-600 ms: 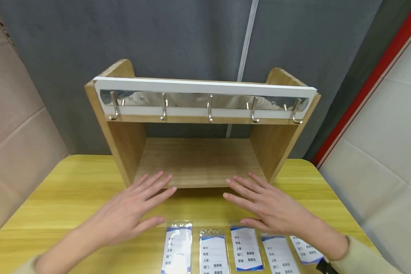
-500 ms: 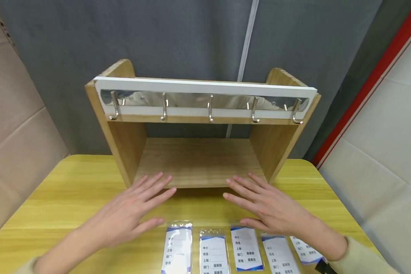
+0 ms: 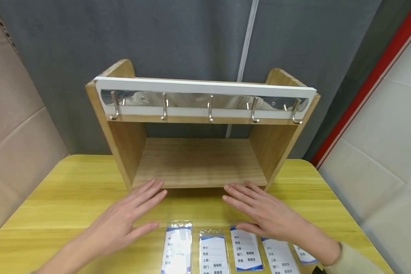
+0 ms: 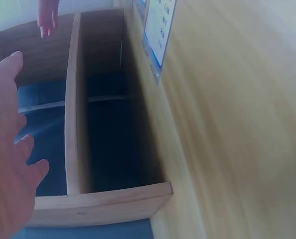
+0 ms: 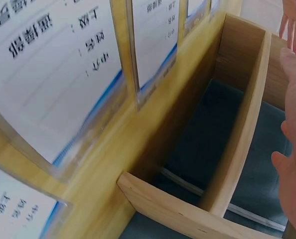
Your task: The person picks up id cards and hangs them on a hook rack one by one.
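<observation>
My left hand (image 3: 125, 220) hovers palm down, fingers extended, before the left front of a wooden shelf unit (image 3: 200, 161). Opposite it, my right hand (image 3: 263, 215) is held the same way before the unit's right front, thumb over the top of a card. Neither hand holds anything. Several name cards in clear sleeves lie in a row on the table below: a leftmost card (image 3: 177, 251), a second card (image 3: 214, 254) and a third card (image 3: 247, 251) among them. The right wrist hides part of the rightmost card (image 3: 305, 255).
Across the unit's top front runs a white rail (image 3: 188, 84) with a shiny strip and several metal hooks (image 3: 210, 108). The unit stands at the back of a yellow wood-grain table (image 3: 82, 182). Behind it hangs a grey curtain (image 3: 178, 38); pale panels flank both sides.
Both hands have drawn back slightly toward the person, away from the shelf board. The left has also shifted a little to the left. The shelf unit and cards stay put.
</observation>
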### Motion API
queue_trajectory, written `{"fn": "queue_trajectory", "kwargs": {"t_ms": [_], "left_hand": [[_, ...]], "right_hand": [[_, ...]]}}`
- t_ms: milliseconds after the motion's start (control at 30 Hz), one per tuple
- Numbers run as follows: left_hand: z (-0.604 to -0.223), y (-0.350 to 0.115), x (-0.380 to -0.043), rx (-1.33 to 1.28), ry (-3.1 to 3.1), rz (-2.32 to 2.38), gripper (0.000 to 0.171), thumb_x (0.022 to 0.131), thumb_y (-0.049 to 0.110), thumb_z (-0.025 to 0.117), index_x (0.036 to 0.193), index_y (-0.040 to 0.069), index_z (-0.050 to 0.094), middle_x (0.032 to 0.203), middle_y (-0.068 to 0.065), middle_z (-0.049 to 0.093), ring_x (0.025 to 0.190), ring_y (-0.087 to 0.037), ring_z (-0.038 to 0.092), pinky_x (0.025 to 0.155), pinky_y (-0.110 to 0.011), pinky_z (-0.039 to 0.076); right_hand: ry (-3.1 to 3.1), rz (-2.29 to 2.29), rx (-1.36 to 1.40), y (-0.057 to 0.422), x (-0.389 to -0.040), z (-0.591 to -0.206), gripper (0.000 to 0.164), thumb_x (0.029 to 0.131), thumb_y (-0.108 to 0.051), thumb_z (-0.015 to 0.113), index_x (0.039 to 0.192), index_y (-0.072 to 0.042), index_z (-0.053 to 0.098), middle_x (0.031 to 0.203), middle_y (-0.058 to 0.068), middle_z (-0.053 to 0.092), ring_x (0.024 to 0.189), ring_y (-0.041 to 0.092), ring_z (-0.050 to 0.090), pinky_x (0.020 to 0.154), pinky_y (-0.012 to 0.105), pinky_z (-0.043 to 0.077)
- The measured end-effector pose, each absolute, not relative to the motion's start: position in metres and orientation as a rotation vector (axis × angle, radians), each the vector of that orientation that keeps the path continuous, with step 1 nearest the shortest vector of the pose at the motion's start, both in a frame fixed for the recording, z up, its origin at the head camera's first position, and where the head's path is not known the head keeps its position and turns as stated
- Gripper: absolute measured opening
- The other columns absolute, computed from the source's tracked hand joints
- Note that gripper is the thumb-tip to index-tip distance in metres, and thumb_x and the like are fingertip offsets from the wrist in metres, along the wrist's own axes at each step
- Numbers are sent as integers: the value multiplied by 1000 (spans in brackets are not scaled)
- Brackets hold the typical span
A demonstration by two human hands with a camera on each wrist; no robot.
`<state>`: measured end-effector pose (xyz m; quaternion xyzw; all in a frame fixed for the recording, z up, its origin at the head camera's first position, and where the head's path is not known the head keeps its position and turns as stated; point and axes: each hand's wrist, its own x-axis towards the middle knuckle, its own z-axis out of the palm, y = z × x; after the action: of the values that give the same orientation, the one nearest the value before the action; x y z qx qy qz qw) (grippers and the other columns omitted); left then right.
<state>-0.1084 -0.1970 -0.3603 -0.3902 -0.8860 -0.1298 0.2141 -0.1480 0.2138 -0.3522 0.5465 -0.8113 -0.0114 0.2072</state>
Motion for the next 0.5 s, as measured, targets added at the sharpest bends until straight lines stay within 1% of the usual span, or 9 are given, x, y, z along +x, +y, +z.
{"fn": "queue_trajectory", "kwargs": {"t_ms": [133,200,267,400,500], "left_hand": [[-365,-202,-104,-1044,-2456,-442,74,99,46,67,161,18,36,164,-10,35,149,-29,35,124,-16,10],[-367,-204,-102,-1025,-2455,-489,74,98,45,67,160,17,37,164,-11,35,150,-26,33,123,-15,11],[-371,-206,-100,-1012,-2447,-534,74,98,44,68,159,14,38,164,-12,35,150,-23,32,122,-16,14],[-377,-208,-96,-987,-2418,-621,73,97,39,71,157,9,42,162,-15,37,150,-19,33,122,-17,20],[-380,-210,-93,-947,-2404,-704,72,95,33,74,155,8,44,160,-16,40,149,-18,34,122,-19,23]], "right_hand": [[-2305,43,1514,212,-146,-358,70,109,-52,41,161,-8,30,166,12,31,149,28,35,130,37,15],[-2327,83,1503,211,-145,-360,71,107,-51,46,162,-8,29,165,11,32,148,27,36,129,37,17],[-2347,119,1487,211,-145,-361,73,106,-49,53,162,-9,29,164,11,34,147,26,38,128,39,21],[-2368,183,1461,210,-145,-363,75,102,-46,62,160,-9,32,162,9,39,145,26,41,123,45,33],[-2375,235,1461,208,-145,-365,74,103,-46,61,160,-9,33,161,9,41,143,26,44,117,48,43]]}}
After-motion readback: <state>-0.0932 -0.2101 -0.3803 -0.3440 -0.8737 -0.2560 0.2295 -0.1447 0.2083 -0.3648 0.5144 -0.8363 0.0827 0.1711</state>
